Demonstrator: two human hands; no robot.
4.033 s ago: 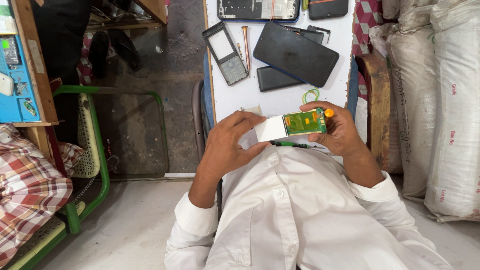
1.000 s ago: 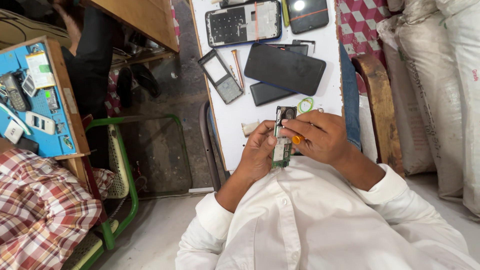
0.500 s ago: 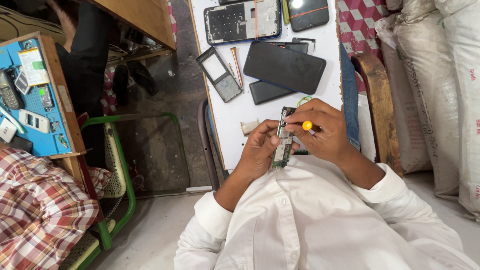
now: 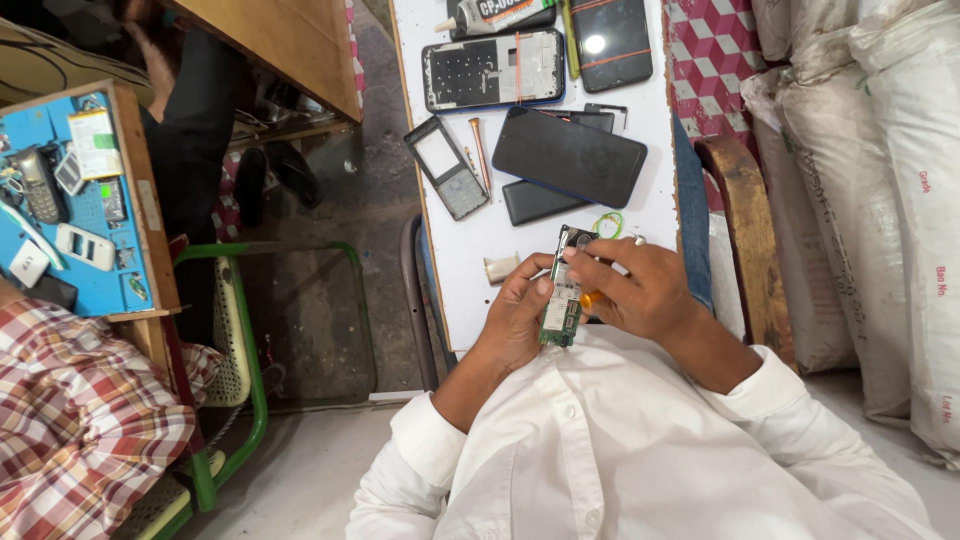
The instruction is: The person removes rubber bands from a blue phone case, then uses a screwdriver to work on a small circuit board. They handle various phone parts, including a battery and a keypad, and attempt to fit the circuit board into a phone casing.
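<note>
Two hands on a green circuit board, worked over the near edge of a white bench.

Nearest: left hand (image 4: pixel 515 315), fingers curled shut around the circuit board (image 4: pixel 562 305), holding it upright just above the white table (image 4: pixel 470 250) and close to the white shirt. Since a second ago the board sits a little higher and the orange-handled tool has dropped from the board's top to its middle. Right hand (image 4: pixel 640 290) is closed too, pinching that small screwdriver (image 4: pixel 590 298) with fingertips resting on the board's upper end. Just beyond: a green rubber band (image 4: pixel 607 224) and a small beige piece (image 4: pixel 500 269). Farther: two dark phones (image 4: pixel 568 155), stacked; a grey phone frame (image 4: pixel 446 166); an opened phone back (image 4: pixel 492 70); a glue tube (image 4: pixel 490 14). Far left: a blue tray (image 4: pixel 60 200) of old handsets.
</note>
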